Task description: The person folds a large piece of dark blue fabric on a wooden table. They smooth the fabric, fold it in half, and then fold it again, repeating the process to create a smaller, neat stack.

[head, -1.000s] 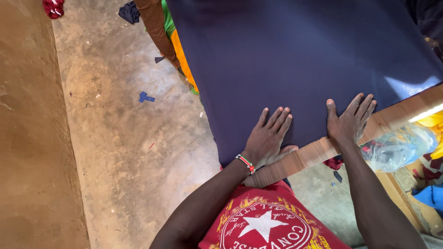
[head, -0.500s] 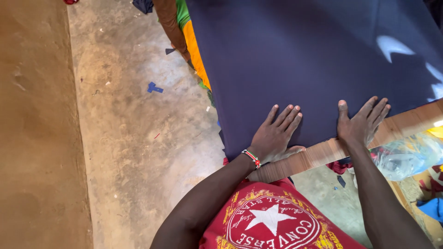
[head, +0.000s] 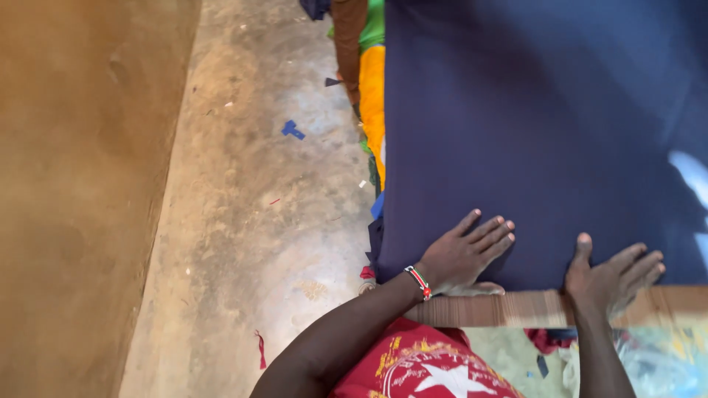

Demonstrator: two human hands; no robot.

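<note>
1. The left hand (head: 463,256) lies palm down at the lower centre of the frame, on the near edge of a dark navy cloth (head: 538,133). Its fingers (head: 493,234) are stretched out flat and slightly spread, pointing toward the upper right; they grip nothing.
2. A beaded wristband (head: 418,282) in red, white and black circles the left wrist, and the bare forearm runs down toward the bottom edge of the frame.
3. The right hand (head: 608,276) rests at the lower right, also palm down across the cloth's near edge, with the thumb pointing up the frame and the fingers (head: 641,264) splayed flat toward the right, closed on nothing.
4. The navy cloth covers the whole upper right of the frame, spread smooth over the surface (head: 494,309), whose wooden front edge shows as a pale strip just below both hands.
5. Along the left edge of the cloth hang other fabrics: an orange piece (head: 371,96), a green one (head: 375,26) above it and a brown one (head: 346,44) beside them.
6. The concrete floor (head: 251,221) fills the centre left, strewn with small scraps, among them a blue scrap (head: 292,130). A brown earthen wall (head: 74,184) takes the far left.
7. A red printed shirt (head: 420,368) shows at the bottom centre.
</note>
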